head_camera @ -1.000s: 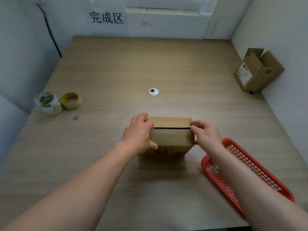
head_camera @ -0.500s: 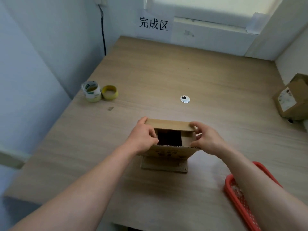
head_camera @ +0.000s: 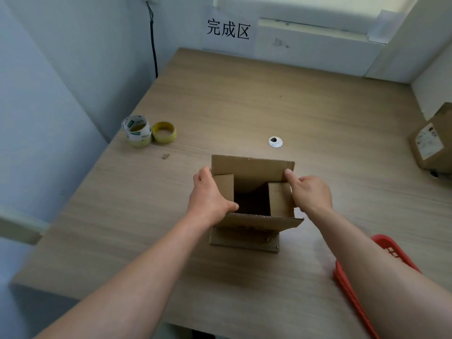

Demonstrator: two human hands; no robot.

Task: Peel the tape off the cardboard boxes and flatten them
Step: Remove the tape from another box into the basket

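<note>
Both hands grasp the cardboard box (head_camera: 252,172): left hand (head_camera: 210,196) round its left wall, right hand (head_camera: 310,192) pinching the right flap. It stands upright on the wooden table (head_camera: 244,106), flaps open, interior too dark to read. Pale walls, paper sign (head_camera: 228,29) behind. Red basket (head_camera: 354,289) and second carton (head_camera: 433,143) are cut off at right.

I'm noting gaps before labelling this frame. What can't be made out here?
Head view only:
- Open cardboard box: floor lost in shadow.
- Second box: cut by the right edge; label print too small.
- Red basket: cut by the right edge, partly behind the right forearm; contents unseen.
- Tape rolls: lettering too small.
</note>
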